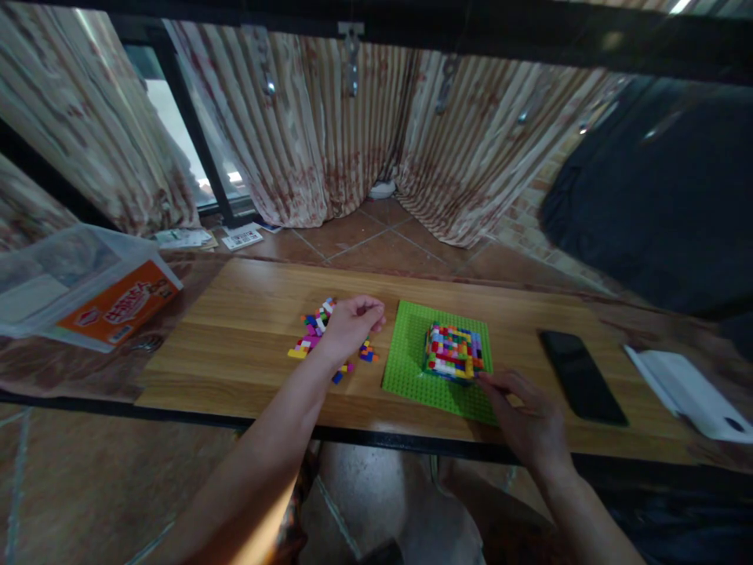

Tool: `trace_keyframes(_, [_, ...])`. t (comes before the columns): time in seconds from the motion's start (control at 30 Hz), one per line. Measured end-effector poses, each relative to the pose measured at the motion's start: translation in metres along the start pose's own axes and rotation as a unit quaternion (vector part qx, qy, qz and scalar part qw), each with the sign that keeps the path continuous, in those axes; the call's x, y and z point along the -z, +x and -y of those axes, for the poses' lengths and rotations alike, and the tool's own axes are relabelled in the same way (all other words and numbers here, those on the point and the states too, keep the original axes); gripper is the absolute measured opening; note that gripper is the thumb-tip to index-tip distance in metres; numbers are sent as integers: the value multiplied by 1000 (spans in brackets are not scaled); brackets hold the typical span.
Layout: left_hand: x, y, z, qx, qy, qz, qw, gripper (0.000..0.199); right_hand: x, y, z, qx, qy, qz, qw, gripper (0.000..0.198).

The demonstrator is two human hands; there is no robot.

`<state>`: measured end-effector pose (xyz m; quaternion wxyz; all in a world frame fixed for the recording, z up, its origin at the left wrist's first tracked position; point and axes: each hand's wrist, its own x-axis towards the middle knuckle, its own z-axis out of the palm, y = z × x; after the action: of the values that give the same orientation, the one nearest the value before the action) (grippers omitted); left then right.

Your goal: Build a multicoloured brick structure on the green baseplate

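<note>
The thumb and forefinger of the right hand (pixel 532 416) come close together at the near right corner of the multicoloured brick block (pixel 452 353), touching it or just beside it; whether a small piece sits between them, I cannot tell. The left hand (pixel 350 328) has its fingers curled and the thumb drawn in close to them; whether they enclose anything cannot be seen. It hangs over the loose bricks (pixel 313 333), which spread in a small heap left of the surface's middle, some partly hidden by the wrist.

The brick block sits on the green baseplate (pixel 405 377), nearer that plate's right edge than its left. The baseplate lies right of the middle of the wooden surface (pixel 235 337), its near right corner close to the surface's near edge. Further right lies a black phone (pixel 582 377), slanting toward the near edge, and beyond it a flat white object (pixel 685 388) by the right edge. Off the left edge stands a clear plastic tub (pixel 106 251) with an orange label (pixel 123 306). Past the far edge are floor tiles (pixel 376 231) and striped curtains (pixel 294 133).
</note>
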<state>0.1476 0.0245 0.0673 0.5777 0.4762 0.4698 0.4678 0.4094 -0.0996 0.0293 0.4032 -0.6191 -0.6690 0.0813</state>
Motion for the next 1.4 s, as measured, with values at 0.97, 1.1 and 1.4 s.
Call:
trace_keyframes(0.97, [101,13,-2,-92,277,-111,950,13,-44,67,-1,-137,-61,81,985,67])
trace_keyframes(1.1, [99,4,-3,-81,365,-23,927,19,-49,67,2,-113,2,131,985,63])
trace_keyframes(1.4, [59,-7,9,-155,560,43,813,21,-53,63,11,-122,27,132,983,60])
